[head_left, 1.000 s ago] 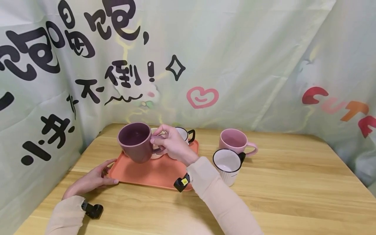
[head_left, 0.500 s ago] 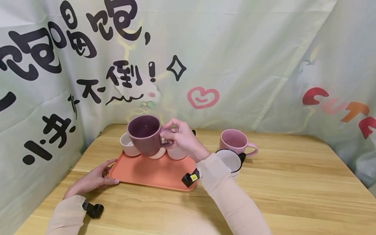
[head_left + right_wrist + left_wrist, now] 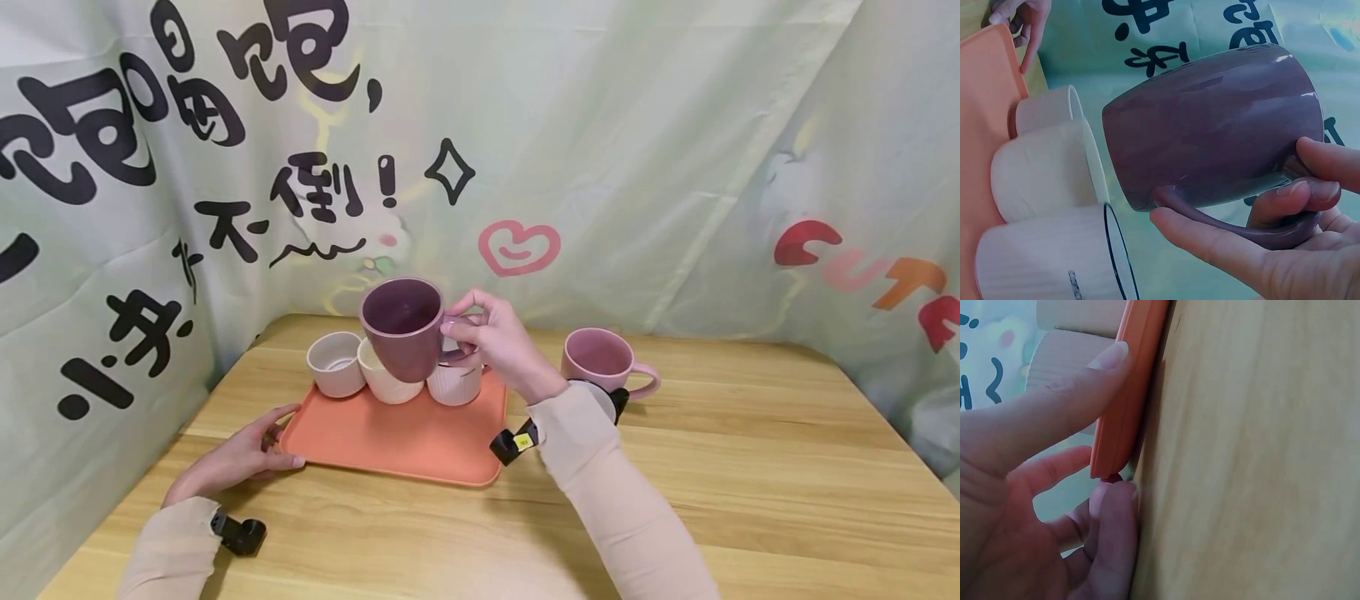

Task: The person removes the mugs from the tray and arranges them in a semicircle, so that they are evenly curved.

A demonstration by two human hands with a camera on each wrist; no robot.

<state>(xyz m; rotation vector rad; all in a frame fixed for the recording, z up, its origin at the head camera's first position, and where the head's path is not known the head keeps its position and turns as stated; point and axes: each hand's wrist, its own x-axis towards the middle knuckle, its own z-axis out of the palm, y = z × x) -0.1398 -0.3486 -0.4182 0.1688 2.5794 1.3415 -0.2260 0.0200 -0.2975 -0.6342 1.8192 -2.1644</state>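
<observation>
My right hand point(image 3: 480, 333) holds a dark purple mug point(image 3: 401, 325) by its handle, lifted above the back of the orange tray point(image 3: 390, 437). In the right wrist view the purple mug point(image 3: 1210, 125) is tilted on its side, thumb and fingers curled round the handle. Three pale cups stand in a row at the tray's back: a beige one point(image 3: 335, 363), a cream one point(image 3: 384, 385) and a white ribbed one point(image 3: 455, 387). At the tray's near left corner my left hand point(image 3: 258, 446) pinches the rim point(image 3: 1129, 394), thumb on top and fingers underneath.
A pink mug point(image 3: 603, 360) stands on the wooden table point(image 3: 750, 467) right of the tray. A white mug with a black rim point(image 3: 606, 398) sits in front of it, mostly hidden by my right forearm. Printed cloth walls close the back and both sides.
My right hand has carried the purple mug up and to the right, uncovering the pale cups behind it. The left hand and the tray have stayed put.
</observation>
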